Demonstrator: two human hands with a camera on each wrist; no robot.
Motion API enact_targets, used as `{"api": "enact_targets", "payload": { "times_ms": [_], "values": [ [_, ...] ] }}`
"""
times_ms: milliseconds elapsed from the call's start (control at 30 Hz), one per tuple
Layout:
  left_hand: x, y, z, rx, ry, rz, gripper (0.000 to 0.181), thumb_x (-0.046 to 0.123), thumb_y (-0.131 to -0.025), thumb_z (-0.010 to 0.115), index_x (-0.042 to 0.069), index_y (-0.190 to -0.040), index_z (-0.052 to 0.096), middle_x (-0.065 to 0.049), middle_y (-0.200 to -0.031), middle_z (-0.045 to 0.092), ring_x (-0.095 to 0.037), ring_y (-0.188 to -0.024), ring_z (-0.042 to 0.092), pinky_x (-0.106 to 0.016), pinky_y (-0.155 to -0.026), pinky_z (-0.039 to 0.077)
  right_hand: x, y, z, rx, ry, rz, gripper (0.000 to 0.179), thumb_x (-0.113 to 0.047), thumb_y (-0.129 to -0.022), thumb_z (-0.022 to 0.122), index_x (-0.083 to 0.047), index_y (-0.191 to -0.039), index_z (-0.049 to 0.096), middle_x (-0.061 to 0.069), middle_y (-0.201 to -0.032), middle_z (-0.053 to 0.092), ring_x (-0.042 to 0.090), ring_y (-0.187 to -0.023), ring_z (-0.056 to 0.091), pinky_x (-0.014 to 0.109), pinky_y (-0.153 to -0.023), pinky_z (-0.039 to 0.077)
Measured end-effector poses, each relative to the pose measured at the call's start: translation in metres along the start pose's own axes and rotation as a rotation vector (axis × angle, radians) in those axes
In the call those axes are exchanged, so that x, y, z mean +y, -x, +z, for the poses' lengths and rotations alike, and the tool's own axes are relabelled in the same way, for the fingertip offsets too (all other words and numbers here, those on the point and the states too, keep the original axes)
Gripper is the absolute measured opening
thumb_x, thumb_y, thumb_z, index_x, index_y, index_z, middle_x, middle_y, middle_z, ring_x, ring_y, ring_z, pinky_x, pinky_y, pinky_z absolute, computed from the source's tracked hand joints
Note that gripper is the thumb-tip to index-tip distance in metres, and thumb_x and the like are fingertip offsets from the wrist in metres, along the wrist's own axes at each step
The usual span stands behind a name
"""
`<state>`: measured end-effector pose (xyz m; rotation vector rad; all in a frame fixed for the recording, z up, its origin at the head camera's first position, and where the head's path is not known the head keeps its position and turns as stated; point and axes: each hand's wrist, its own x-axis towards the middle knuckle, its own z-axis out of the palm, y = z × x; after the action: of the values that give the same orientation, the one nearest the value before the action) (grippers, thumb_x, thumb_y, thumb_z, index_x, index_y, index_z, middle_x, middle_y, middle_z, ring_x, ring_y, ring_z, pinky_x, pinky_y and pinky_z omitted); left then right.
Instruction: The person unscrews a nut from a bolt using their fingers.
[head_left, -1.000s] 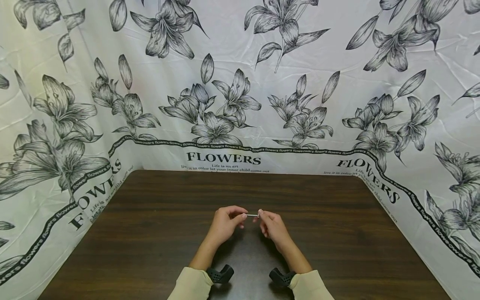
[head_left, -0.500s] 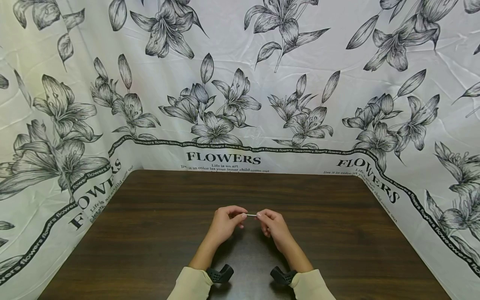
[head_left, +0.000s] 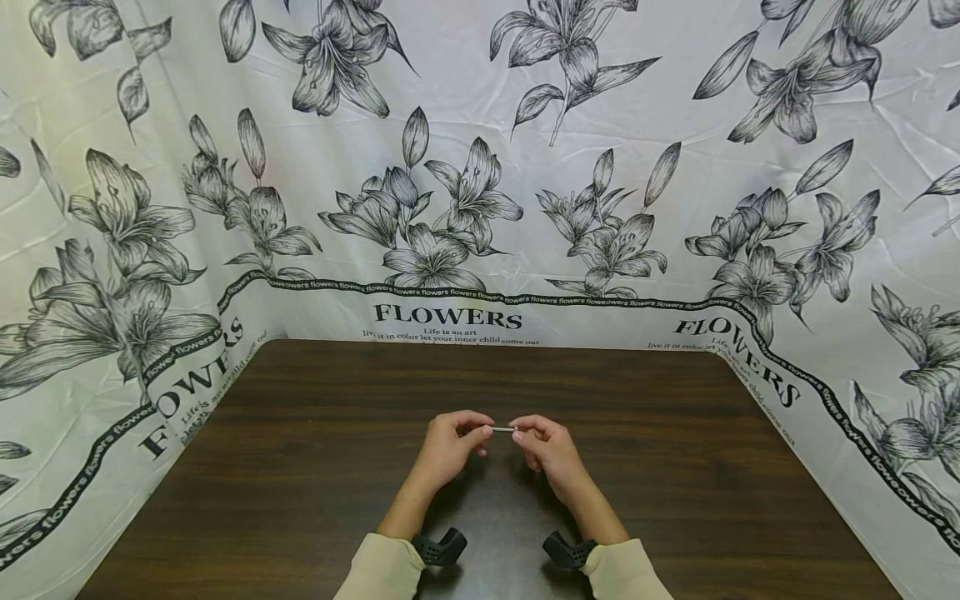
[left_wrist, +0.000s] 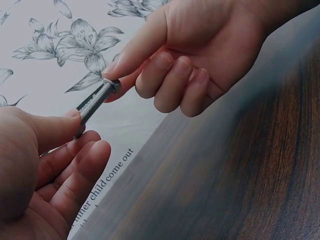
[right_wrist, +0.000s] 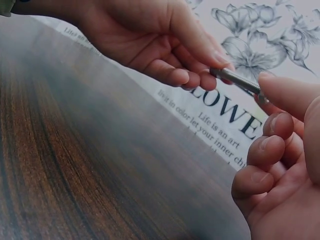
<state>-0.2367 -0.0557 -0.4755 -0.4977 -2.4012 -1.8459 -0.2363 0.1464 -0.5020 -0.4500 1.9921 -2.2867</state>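
A small silver threaded bolt (head_left: 503,429) is held level between the two hands above the table. Its thread shows clearly in the left wrist view, where the bolt (left_wrist: 97,104) slants upward. My left hand (head_left: 447,450) pinches the left end between thumb and fingers. At the other end, the thumb and index finger of my right hand (head_left: 550,454) pinch around a short wider piece (right_wrist: 263,98) that looks like a nut or the bolt's head; I cannot tell which. The remaining right fingers are curled under.
A dark wood-grain table (head_left: 315,433) lies beneath the hands. White cloth (head_left: 465,208) printed with flowers and lettering hangs round its back and sides. Black wrist devices (head_left: 441,547) sit at both cuffs.
The right fingers have shifted on the bolt's right end, moving slightly left and then reaching farther over it. The left hand and the bolt stay nearly where they were.
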Motion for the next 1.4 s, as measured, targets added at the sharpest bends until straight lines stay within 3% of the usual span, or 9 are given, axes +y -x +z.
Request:
{"api": "enact_targets", "payload": {
  "times_ms": [200, 467, 600, 833, 1167, 1400],
  "values": [
    [-0.001, 0.000, 0.000, 0.002, 0.009, -0.006, 0.013, 0.004, -0.089, 0.069, -0.004, -0.100, 0.071, -0.004, -0.078, 0.067, -0.017, -0.058, 0.065, -0.045, -0.060, 0.058, 0.001, 0.000, 0.000, -0.014, 0.006, -0.046, 0.028, -0.002, -0.091, 0.065, 0.014, -0.113, 0.059, -0.002, -0.058, 0.044, 0.008, -0.047, 0.038, 0.020, -0.045, 0.034],
    [-0.002, 0.000, -0.001, 0.002, -0.002, 0.003, 0.012, 0.006, -0.090, 0.069, -0.002, -0.099, 0.072, -0.005, -0.079, 0.068, -0.017, -0.058, 0.065, -0.043, -0.059, 0.058, -0.004, 0.000, 0.001, -0.015, 0.030, 0.024, 0.035, 0.002, -0.092, 0.063, 0.015, -0.124, 0.054, -0.001, -0.059, 0.043, 0.010, -0.047, 0.038, 0.021, -0.046, 0.034],
    [-0.001, 0.000, 0.000, 0.006, -0.001, 0.000, 0.013, 0.005, -0.089, 0.070, -0.003, -0.099, 0.072, -0.006, -0.079, 0.069, -0.018, -0.058, 0.066, -0.042, -0.059, 0.058, -0.019, 0.004, 0.007, 0.005, 0.076, 0.083, 0.028, -0.006, -0.099, 0.056, 0.017, -0.115, 0.057, 0.002, -0.057, 0.042, 0.011, -0.047, 0.038, 0.022, -0.045, 0.034],
    [0.000, 0.001, 0.001, -0.009, 0.015, 0.005, 0.014, 0.004, -0.090, 0.069, -0.005, -0.101, 0.071, -0.009, -0.083, 0.070, -0.021, -0.058, 0.066, -0.047, -0.060, 0.057, -0.033, 0.009, 0.015, 0.026, 0.111, 0.162, 0.047, -0.023, -0.105, 0.045, 0.023, -0.098, 0.055, 0.002, -0.053, 0.040, 0.010, -0.045, 0.036, 0.020, -0.044, 0.032],
    [0.001, 0.001, 0.003, -0.021, 0.012, 0.012, 0.014, 0.004, -0.090, 0.068, -0.005, -0.101, 0.071, -0.009, -0.085, 0.071, -0.017, -0.058, 0.065, -0.049, -0.060, 0.057, -0.032, 0.010, 0.015, 0.010, 0.083, 0.178, 0.048, -0.021, -0.105, 0.045, 0.024, -0.090, 0.052, 0.000, -0.051, 0.036, 0.008, -0.041, 0.032, 0.021, -0.044, 0.029],
    [-0.001, 0.001, 0.003, -0.021, 0.011, 0.012, 0.015, 0.005, -0.091, 0.068, -0.004, -0.101, 0.071, -0.009, -0.085, 0.070, -0.018, -0.059, 0.066, -0.047, -0.061, 0.057, -0.032, 0.010, 0.014, 0.006, 0.091, 0.138, 0.043, -0.018, -0.103, 0.049, 0.024, -0.095, 0.051, 0.002, -0.052, 0.037, 0.010, -0.043, 0.033, 0.021, -0.044, 0.031]
  ]
}}
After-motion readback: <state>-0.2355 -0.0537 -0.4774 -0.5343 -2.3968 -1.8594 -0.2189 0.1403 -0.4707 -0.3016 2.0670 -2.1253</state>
